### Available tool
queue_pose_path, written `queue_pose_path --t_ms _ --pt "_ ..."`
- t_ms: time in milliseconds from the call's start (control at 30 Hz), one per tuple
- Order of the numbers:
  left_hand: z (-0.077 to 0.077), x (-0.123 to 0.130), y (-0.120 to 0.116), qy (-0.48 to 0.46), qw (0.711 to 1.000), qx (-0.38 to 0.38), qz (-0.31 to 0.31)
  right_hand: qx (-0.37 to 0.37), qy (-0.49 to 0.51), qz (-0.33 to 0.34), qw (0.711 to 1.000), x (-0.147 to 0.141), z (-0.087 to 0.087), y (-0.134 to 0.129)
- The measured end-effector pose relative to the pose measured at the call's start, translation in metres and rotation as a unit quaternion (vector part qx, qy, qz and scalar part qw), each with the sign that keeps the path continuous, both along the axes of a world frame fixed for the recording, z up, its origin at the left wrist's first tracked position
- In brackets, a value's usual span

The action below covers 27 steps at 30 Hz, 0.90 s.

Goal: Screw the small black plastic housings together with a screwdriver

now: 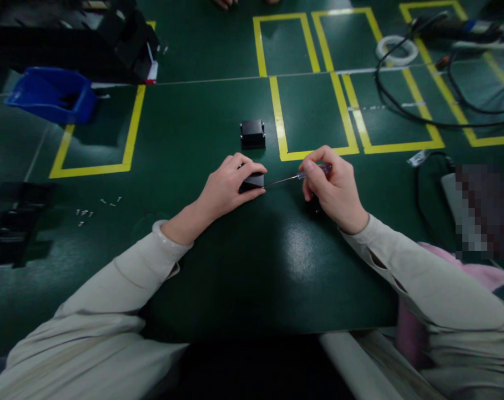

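My left hand grips a small black box-like part on the green table, thumb in front and fingers over its far side. In my right hand is a screwdriver with a clear handle, fingers wrapped round it. Its thin shaft points left, and the tip meets the near right corner of the held part. Just beyond my left hand stands a similar black part with small bright screws at its sides. Something dark with a shiny spot sits below my right hand, mostly hidden.
Small screws lie scattered at left, near several black parts. A blue bin stands at upper left beside dark stacked trays. Yellow tape marks rectangles. At right are a tape roll and black cable. Another person's hand shows at the top.
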<state>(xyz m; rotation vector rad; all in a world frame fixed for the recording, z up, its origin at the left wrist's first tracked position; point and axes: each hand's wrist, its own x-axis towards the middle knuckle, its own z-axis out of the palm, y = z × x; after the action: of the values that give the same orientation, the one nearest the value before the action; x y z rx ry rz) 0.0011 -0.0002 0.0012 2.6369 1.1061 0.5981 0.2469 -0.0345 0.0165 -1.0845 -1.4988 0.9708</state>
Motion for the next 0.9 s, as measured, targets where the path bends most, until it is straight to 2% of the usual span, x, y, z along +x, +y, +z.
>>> queue_pose_path --t_ms 167,733,900 --pt "-0.0002 -0.0003 0.0003 0.002 1.0 0.003 0.002 0.01 0.026 0.006 1.0 0.0002 -0.0019 0.0" --pt "-0.0017 -0.0005 0.0013 0.0 1.0 0.003 0.001 0.003 -0.005 -0.003 1.0 0.0 -0.0008 -0.0006" --pt "-0.0015 -0.0003 0.0007 -0.001 1.0 0.004 0.001 0.006 0.017 0.002 1.0 0.0001 -0.0015 -0.0002"
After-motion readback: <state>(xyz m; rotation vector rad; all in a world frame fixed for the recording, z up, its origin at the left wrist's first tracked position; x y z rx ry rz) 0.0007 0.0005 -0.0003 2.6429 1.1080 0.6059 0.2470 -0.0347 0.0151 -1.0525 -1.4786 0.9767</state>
